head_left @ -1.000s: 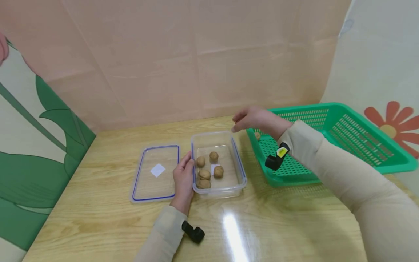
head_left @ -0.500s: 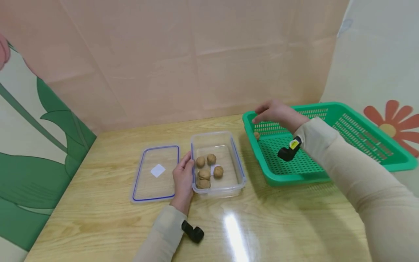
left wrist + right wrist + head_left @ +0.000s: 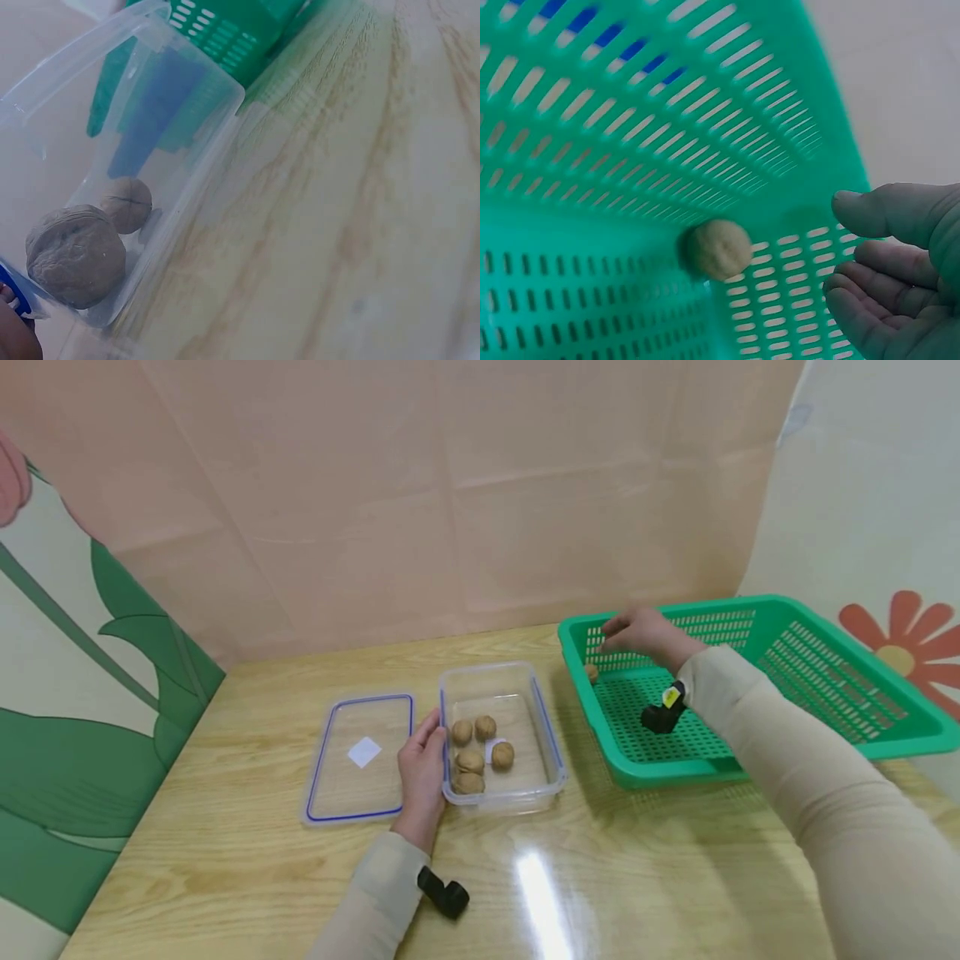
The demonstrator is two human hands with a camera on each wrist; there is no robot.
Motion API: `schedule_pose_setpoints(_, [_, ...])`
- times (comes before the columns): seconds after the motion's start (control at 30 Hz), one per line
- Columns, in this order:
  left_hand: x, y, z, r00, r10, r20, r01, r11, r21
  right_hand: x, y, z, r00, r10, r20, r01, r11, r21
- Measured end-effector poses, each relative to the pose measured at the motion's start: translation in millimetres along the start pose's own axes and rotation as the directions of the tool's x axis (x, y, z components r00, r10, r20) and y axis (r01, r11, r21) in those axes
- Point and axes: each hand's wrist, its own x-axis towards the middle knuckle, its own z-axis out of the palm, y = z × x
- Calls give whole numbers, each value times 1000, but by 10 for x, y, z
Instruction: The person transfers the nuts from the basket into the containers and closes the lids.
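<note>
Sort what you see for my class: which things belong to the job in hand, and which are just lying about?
Part of the job, it seems:
clear box, left hand against its side
walnuts inside it, five visible
green basket, right hand over it
lone walnut in the basket

Apparently just lying about:
blue-edged lid, beside the box
white square on the lid

Room above the lone walnut [image 3: 721,249] is free, but basket walls [image 3: 799,201] stand close beside.
</note>
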Motion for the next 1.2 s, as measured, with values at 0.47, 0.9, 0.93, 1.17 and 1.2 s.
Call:
schedule_pose_setpoints(0.47, [-22,9,-1,1000,2,14,-2,1000,-7,116,171,210,995,-66,70,76,986,-151])
schedule_pose_setpoints(0.9, [-21,8,-1,1000,-8,12,8,1000,-14,209,247,305,981,-111,160,146,961,-233])
schedule_pose_setpoints(0.93, [-21,9,-2,1000,-9,14,9,1000,-15,211,254,316,980,-105,167,145,959,-243])
schedule_pose_setpoints(1.17, [-24,11,-11,1000,-7,22,7,1000,2,219,262,392,977,-115,177,166,938,-304])
schedule_pose_setpoints(1.2, [-23,12,-11,1000,-7,22,7,1000,2,224,258,400,976,-120,181,173,933,-315])
